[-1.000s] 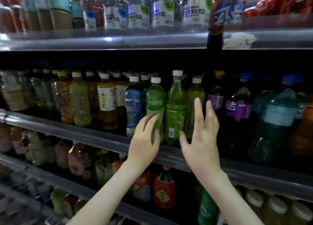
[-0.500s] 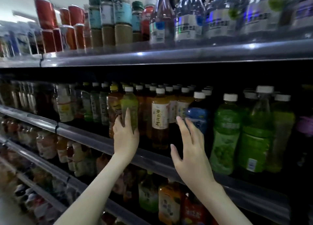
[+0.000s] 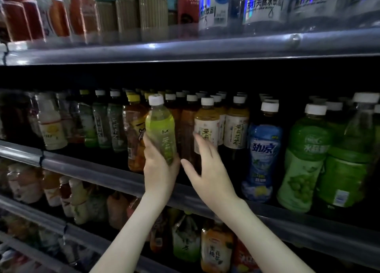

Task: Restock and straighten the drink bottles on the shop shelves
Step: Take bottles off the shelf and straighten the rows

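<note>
My left hand (image 3: 159,169) grips the lower half of a yellow-green tea bottle (image 3: 160,128) with a white cap, lifted slightly and tilted in front of the middle shelf's front row. My right hand (image 3: 207,169) is open beside it, fingers straight and reaching toward an amber tea bottle (image 3: 206,126) with a cream label. A dark brown bottle (image 3: 187,132) stands between the two. The middle shelf rail (image 3: 92,170) runs below my hands.
Right of my hands stand a blue bottle (image 3: 262,151) and large green bottles (image 3: 306,159). Amber and clear bottles (image 3: 102,122) fill the row to the left. The upper shelf (image 3: 185,48) carries cans and water bottles. Lower shelves hold more drinks (image 3: 216,250).
The view has swung left along the shelf. My left hand, which was open near the bottles, now holds the yellow-green bottle and has pulled it forward. My right hand followed alongside, still open.
</note>
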Demonstrator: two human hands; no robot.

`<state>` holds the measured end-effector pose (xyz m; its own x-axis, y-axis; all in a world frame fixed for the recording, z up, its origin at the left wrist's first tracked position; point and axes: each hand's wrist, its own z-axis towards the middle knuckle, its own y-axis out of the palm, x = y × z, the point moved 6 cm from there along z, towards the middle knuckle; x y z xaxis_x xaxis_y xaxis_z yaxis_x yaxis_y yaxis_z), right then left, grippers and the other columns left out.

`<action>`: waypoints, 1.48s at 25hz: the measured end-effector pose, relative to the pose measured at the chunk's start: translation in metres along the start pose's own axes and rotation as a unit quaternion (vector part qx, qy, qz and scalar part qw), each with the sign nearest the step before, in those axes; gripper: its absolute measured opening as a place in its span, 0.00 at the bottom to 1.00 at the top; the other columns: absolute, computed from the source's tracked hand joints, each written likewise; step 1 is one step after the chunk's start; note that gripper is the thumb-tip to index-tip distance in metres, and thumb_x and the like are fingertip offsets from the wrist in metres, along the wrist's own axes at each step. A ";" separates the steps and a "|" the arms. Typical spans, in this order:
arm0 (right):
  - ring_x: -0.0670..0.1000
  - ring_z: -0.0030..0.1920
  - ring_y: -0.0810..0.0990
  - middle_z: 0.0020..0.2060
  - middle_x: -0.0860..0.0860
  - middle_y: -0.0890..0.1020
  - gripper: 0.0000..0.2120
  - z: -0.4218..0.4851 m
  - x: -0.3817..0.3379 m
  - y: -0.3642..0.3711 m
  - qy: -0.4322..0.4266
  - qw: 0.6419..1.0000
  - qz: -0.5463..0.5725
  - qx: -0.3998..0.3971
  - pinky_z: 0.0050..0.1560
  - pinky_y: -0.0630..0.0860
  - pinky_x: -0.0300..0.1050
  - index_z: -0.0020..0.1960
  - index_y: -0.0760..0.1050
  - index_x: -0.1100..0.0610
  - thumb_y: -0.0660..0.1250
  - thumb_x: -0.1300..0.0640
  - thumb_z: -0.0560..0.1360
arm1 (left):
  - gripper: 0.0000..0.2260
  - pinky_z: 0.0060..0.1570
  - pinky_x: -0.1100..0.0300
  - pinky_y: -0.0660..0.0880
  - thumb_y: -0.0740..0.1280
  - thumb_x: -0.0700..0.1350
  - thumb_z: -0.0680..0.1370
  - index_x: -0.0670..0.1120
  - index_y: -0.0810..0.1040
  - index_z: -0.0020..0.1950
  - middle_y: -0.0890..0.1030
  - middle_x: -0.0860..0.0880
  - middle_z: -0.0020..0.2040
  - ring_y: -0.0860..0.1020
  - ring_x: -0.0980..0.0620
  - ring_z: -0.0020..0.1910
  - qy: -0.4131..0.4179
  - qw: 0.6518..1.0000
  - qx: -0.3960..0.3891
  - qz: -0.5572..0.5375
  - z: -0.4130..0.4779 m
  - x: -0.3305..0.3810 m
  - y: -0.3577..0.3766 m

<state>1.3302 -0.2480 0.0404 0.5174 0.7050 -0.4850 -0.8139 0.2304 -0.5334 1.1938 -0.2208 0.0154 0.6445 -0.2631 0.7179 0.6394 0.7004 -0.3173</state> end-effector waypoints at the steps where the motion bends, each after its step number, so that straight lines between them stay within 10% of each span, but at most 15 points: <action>1: 0.39 0.74 0.54 0.75 0.44 0.59 0.34 0.002 -0.003 0.000 0.017 0.999 0.039 -0.017 0.70 0.53 0.32 0.77 0.51 0.49 0.65 0.48 0.77 | 0.43 0.54 0.53 0.72 0.70 0.42 0.74 0.42 0.42 0.77 0.62 0.38 0.73 0.71 0.36 0.64 0.034 0.999 0.017 -0.015 -0.009 0.010 -0.006; 8: 0.38 0.54 0.79 0.52 0.37 0.80 0.26 -0.037 -0.013 -0.079 -0.005 0.981 0.179 0.075 0.51 0.75 0.31 0.62 0.70 0.48 0.77 0.55 0.68 | 0.33 0.55 0.81 0.61 0.57 0.60 0.79 0.41 0.53 0.75 0.73 0.38 0.65 0.73 0.50 0.58 0.308 0.950 0.030 -0.043 -0.079 0.104 -0.013; 15: 0.40 0.41 0.83 0.42 0.40 0.84 0.16 -0.111 0.020 -0.209 0.064 0.962 0.123 0.237 0.40 0.77 0.32 0.51 0.75 0.51 0.76 0.57 0.67 | 0.24 0.59 0.65 0.72 0.59 0.55 0.81 0.46 0.61 0.74 0.72 0.50 0.65 0.73 0.55 0.64 0.427 0.880 -0.099 -0.182 -0.127 0.186 0.046; 22: 0.43 0.41 0.81 0.41 0.44 0.81 0.16 -0.150 0.082 -0.293 0.164 0.921 -0.045 0.351 0.43 0.76 0.36 0.52 0.73 0.54 0.74 0.54 0.68 | 0.24 0.67 0.44 0.62 0.61 0.51 0.78 0.47 0.65 0.73 0.65 0.37 0.70 0.61 0.42 0.70 0.339 0.938 -0.014 -0.073 -0.129 0.206 0.112; 30: 0.52 0.47 0.80 0.44 0.47 0.78 0.21 -0.137 0.139 -0.294 0.280 0.912 -0.089 0.286 0.46 0.75 0.44 0.57 0.70 0.54 0.73 0.47 0.70 | 0.33 0.70 0.35 0.39 0.58 0.62 0.75 0.53 0.56 0.77 0.52 0.40 0.77 0.46 0.38 0.76 0.379 0.913 -0.016 0.150 -0.149 0.223 0.160; 37: 0.56 0.54 0.79 0.56 0.52 0.77 0.29 -0.128 0.153 -0.287 0.309 0.916 -0.142 0.213 0.49 0.77 0.49 0.66 0.63 0.54 0.71 0.47 0.71 | 0.33 0.70 0.37 0.37 0.61 0.60 0.73 0.52 0.58 0.77 0.61 0.40 0.75 0.50 0.40 0.76 0.415 0.893 0.008 0.176 -0.149 0.224 0.167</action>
<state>1.6762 -0.2921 0.0307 0.6681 0.0910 -0.7385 -0.5839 0.6793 -0.4445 1.5073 -0.2617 0.0306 0.8973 -0.4210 -0.1326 0.3340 0.8441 -0.4196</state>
